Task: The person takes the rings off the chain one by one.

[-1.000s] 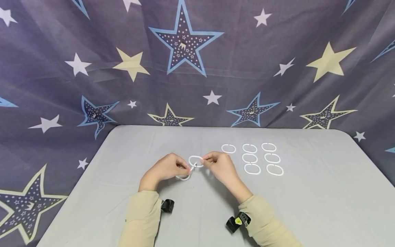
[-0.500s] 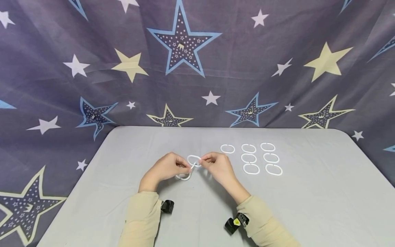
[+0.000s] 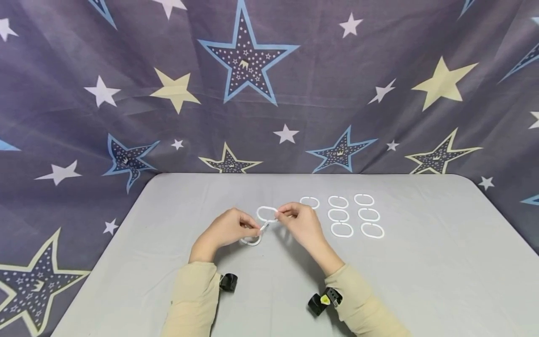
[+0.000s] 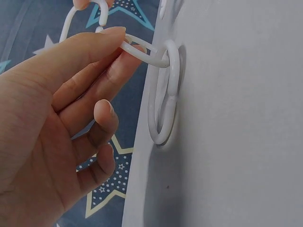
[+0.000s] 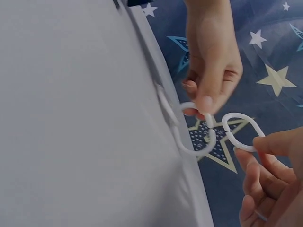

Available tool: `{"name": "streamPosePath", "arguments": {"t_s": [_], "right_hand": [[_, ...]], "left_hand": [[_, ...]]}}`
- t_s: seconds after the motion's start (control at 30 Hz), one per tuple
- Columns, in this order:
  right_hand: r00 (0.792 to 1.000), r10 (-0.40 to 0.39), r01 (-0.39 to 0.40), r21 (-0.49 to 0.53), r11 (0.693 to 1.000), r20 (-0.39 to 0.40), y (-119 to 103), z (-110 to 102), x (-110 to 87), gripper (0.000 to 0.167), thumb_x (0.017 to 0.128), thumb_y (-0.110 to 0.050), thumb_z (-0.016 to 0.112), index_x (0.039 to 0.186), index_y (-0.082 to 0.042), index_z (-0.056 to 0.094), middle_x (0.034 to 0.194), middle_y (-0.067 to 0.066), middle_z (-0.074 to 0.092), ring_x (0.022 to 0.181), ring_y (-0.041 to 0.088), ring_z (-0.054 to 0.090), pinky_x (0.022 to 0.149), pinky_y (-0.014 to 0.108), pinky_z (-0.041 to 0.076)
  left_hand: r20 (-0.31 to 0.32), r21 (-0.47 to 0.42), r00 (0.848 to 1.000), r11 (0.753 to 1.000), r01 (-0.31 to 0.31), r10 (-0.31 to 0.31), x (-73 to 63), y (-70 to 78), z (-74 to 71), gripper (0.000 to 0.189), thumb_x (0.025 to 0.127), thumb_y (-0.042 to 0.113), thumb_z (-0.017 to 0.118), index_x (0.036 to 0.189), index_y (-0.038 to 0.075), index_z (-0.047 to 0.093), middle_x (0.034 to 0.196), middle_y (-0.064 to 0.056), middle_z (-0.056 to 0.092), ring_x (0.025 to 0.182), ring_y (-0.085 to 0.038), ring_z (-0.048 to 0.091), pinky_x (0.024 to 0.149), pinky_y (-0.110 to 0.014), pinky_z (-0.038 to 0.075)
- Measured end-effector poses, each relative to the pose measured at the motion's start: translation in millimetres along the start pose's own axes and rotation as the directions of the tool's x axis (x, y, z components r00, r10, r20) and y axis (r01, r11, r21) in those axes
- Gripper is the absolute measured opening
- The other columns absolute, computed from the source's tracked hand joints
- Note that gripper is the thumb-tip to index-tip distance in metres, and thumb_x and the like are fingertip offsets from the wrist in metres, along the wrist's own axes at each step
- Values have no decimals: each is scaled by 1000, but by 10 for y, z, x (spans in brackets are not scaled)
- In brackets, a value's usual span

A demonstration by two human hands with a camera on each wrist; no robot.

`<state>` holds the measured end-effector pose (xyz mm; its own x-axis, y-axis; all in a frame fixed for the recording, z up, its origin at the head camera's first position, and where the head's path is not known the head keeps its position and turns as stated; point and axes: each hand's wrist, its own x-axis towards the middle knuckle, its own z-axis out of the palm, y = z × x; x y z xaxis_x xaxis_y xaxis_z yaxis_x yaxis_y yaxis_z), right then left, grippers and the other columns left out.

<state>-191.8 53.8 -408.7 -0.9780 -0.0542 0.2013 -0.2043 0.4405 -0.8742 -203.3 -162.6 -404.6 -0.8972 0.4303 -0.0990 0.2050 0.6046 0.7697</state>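
My left hand [image 3: 227, 229] pinches a white oval plastic chain link [image 5: 211, 142] between thumb and fingertips. Looped through that link is a second white link [image 4: 161, 141], which hangs below it close over the table. My right hand [image 3: 304, 227] holds a third white link [image 5: 258, 127] by its far end, thumb against fingers. In the right wrist view, a small gap in the side of this third link faces the gap in the left hand's link, and a narrow space separates the two. The head view shows them overlapping at one edge.
Several more white links lie flat on the grey table [image 3: 421, 281], to the right of my hands: a single link [image 3: 311, 208], then a middle column [image 3: 338, 221] and a right column [image 3: 368, 221]. A star-patterned curtain [image 3: 320, 112] hangs behind the table.
My right hand has lifted its link slightly up and away from the left hand's link, so they overlap less. The left hand has stayed in place, still gripping its link.
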Motion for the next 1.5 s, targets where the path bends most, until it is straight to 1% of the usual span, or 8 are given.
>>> {"name": "streamPosePath", "arguments": {"t_s": [0.13,0.23,0.47,0.63,0.9,1.07,1.2,1.5], "right_hand": [[1000,0,0,-29,1000,-1,-16,-112,34,7,86,-11,76,89,-5,75,77,3,73,67,13,63,63,29,48],[1000,23,-23,-53,998,-6,-17,-210,57,8,86,-12,76,89,-5,76,76,2,73,68,14,64,65,31,49],[996,86,-88,-114,990,-22,69,-406,127,9,86,-15,75,90,-7,77,78,2,73,70,16,65,65,32,48],[988,154,-151,-179,972,4,134,-533,178,14,88,-19,74,94,-7,78,82,3,74,73,17,66,68,34,49],[973,229,-218,-250,943,17,274,-696,209,17,88,-24,72,93,-9,77,82,2,73,73,19,62,67,35,46],[966,255,-235,-278,931,38,362,-751,220,17,88,-22,71,93,-7,77,83,4,73,74,20,60,68,35,46],[961,274,-251,-285,925,43,422,-768,222,17,89,-21,71,93,-6,77,80,4,73,70,19,60,68,37,47],[964,264,-240,-323,916,34,516,-768,215,16,88,-19,72,91,-4,78,71,4,72,63,16,60,62,35,46]], "left_hand": [[-2,6,1000,1000,9,-9,-9,-3,-4,9,86,19,77,90,12,80,79,3,73,68,-13,62,65,-31,48],[-2,8,1000,1000,21,-21,-12,-7,-5,10,86,20,77,91,12,80,79,2,73,69,-14,62,65,-31,48],[-5,33,1000,999,29,-29,-8,1,-2,8,86,23,78,90,16,80,78,6,72,69,-12,59,65,-32,47],[-6,46,999,998,33,-33,-13,3,-7,6,86,23,78,89,18,80,78,7,72,69,-12,59,66,-33,47],[-2,37,1000,999,25,-25,-6,-12,-4,8,87,22,77,91,16,80,80,6,73,70,-11,60,66,-32,47],[-1,27,1000,999,22,-22,-5,-15,-6,8,87,22,77,91,16,79,80,6,73,71,-12,61,67,-32,48],[0,30,1000,999,31,-31,-4,-14,-5,7,86,23,77,90,18,79,80,7,73,72,-12,62,67,-31,48],[-2,31,1000,999,24,-24,-4,-10,-7,6,87,23,77,90,18,79,80,7,73,72,-11,63,66,-32,48]]}}
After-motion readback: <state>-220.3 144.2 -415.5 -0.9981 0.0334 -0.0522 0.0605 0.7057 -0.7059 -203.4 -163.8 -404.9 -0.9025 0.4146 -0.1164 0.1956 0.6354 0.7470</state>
